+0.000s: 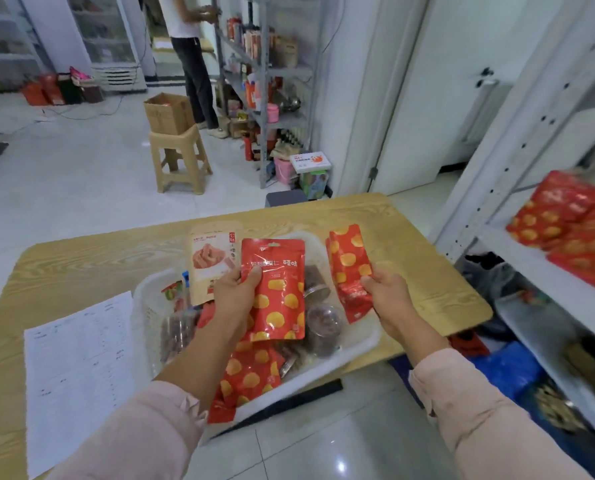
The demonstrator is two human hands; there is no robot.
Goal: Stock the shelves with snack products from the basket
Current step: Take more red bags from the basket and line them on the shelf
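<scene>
My left hand (235,292) holds a red snack pouch with yellow dots (278,289) upright over the white basket (344,358), and also grips a beige pouch (211,261) behind it. My right hand (389,299) grips a small stack of the same red dotted pouches (349,268) above the basket's right side. More red pouches (251,375) and dark round tubs (323,327) lie in the basket. Matching red pouches (573,230) are piled on the white shelf (545,271) at the right.
The basket sits on a wooden table (81,265) beside a printed sheet (77,372). Blue and dark bags (510,368) lie on the floor under the right shelf. Farther off, a person (192,64) stands at a grey rack (264,81) near a stool with a cardboard box (167,112).
</scene>
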